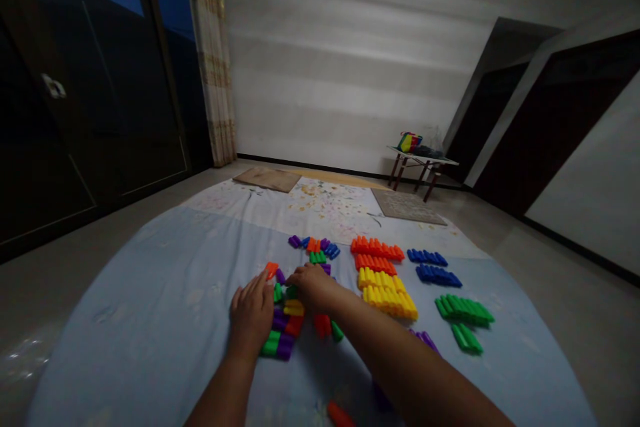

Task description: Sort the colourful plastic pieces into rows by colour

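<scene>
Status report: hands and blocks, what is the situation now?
Left hand flat on mixed blocks. Right hand on same pile, grip unclear. Sorted rows lie right, apart.

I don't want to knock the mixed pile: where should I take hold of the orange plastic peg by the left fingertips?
Pinch the orange plastic peg across its rounded sides, from above and from its left, where the blue cloth is bare. It lies flat, a purple peg crowds its right, and the left hand sits on its near side.

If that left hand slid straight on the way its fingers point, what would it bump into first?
Most likely the small orange plastic block lying just beyond the left hand; whether they already touch is unclear.
</scene>
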{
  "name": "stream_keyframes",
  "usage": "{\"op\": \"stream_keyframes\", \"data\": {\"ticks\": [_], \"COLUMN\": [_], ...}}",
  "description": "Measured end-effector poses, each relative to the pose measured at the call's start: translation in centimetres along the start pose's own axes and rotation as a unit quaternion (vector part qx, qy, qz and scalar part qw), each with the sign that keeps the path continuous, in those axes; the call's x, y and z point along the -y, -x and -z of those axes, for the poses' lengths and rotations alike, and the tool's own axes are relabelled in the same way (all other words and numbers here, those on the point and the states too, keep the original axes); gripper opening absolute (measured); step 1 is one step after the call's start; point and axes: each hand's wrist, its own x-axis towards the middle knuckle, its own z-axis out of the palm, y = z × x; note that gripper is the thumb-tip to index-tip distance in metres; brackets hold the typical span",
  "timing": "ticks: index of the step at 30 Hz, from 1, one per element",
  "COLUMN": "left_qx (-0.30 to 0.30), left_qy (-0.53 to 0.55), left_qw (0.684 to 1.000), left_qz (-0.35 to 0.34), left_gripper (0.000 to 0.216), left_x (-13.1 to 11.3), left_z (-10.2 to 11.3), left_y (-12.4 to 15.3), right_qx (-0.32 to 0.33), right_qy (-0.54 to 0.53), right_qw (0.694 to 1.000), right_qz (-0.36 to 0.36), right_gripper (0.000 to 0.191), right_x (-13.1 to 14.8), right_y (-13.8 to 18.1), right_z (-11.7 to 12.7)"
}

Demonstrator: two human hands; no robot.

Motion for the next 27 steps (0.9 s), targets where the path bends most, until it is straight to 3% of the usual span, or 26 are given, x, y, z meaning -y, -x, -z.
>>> {"op": "stream_keyframes", "data": {"ticks": [6, 11, 18, 21, 27], "left_qx": [0.031, 0.073, 0.001, -0.011, -0.029], "left_qy": [0.132, 0.284, 0.331, 0.324, 0.322], "left_qw": [0.989, 0.955, 0.934, 0.935, 0.933], "left_qz": [0.052, 0.05, 0.132, 0.144, 0.161], "left_gripper": [0.045, 0.048, 0.051, 0.05, 0.05], "left_x": [-1.9, -3.6, -2.6, -2.1, -1.7], "left_z": [1.1, 2.2, 2.6, 2.5, 2.4], "left_y": [-0.3, -0.5, -0.7, -0.8, -0.9], "right_qx": [-0.016, -0.007, 0.022, 0.026, 0.003], "right_qy": [-0.052, -0.121, -0.078, -0.047, -0.056], "right_qw": [0.996, 0.99, 0.99, 0.994, 0.998], "right_qz": [0.065, 0.077, 0.112, 0.1, 0.006], "right_gripper": [0.03, 0.038, 0.045, 0.045, 0.045], "right_x": [0.5, 0.2, 0.2, 0.4, 0.7], "right_y": [4.7, 6.9, 5.7, 5.5, 7.0], "right_z": [0.0, 0.9, -0.7, -1.2, -0.2]}}
